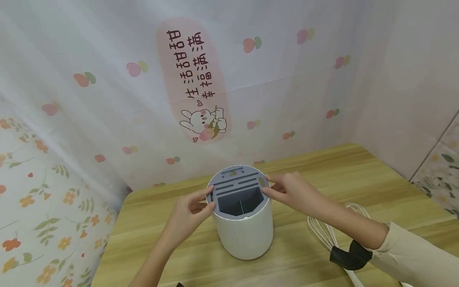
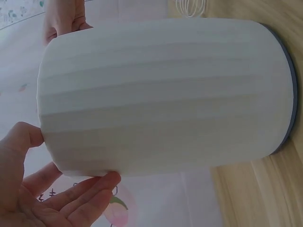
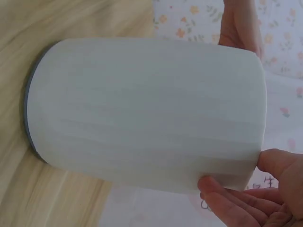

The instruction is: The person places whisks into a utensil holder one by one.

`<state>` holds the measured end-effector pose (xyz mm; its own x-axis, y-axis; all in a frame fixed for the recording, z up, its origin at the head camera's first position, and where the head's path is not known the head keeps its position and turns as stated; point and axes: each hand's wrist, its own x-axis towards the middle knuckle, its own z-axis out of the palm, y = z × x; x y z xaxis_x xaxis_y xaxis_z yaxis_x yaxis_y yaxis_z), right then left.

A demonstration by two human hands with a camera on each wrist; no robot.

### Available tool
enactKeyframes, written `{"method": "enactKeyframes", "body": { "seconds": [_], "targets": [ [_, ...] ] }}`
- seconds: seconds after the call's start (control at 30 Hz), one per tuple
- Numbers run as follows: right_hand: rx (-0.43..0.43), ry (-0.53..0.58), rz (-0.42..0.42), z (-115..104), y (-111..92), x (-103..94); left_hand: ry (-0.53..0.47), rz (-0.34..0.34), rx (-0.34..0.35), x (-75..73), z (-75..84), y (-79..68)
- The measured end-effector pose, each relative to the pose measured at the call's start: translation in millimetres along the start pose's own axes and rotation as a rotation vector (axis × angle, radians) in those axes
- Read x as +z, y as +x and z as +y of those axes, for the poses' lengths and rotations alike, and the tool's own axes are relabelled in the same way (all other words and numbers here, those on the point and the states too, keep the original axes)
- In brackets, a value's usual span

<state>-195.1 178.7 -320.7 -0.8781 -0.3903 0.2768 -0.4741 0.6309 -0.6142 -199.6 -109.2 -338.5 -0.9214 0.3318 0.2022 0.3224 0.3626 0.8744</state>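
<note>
A white, round utensil holder (image 1: 245, 237) with a grey slotted top (image 1: 251, 171) stands upright on the table. That top has narrow slits and a larger opening split by a divider. At the rim's left side, my left hand (image 1: 186, 215) grips with thumb and fingertips. My right hand (image 1: 295, 190) pinches the rim opposite. In the left wrist view, the left thumb lies at the rim and the fingertips touch the outer wall (image 2: 156, 99). The right wrist view shows a similar hold, plus a dark base band (image 3: 29, 118).
A white whisk (image 1: 354, 278) lies on the wood-grain table (image 1: 154, 239), partly behind my right forearm. A black wrist strap (image 1: 349, 256) is on that arm. Behind the table hangs a printed cloth (image 1: 287, 87), and a flowered cloth (image 1: 43, 199) hangs at the left.
</note>
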Motion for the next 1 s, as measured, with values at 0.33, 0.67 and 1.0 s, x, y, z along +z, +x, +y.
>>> {"method": "enactKeyframes", "body": {
  "seconds": [0.33, 0.67, 1.0],
  "targets": [
    [0.024, 0.03, -0.047, -9, -14, -6.3, -0.003, -0.018, 0.019, 0.5, 1.9, -14.0],
    [0.145, 0.06, -0.057, 38, -37, -40.9, -0.018, -0.007, 0.035, 2.5, -0.3, -9.8],
    [0.323, 0.203, -0.213, 101, -96, -39.9, -0.005, 0.011, 0.008, 3.5, 0.1, -13.0]
  ]
}}
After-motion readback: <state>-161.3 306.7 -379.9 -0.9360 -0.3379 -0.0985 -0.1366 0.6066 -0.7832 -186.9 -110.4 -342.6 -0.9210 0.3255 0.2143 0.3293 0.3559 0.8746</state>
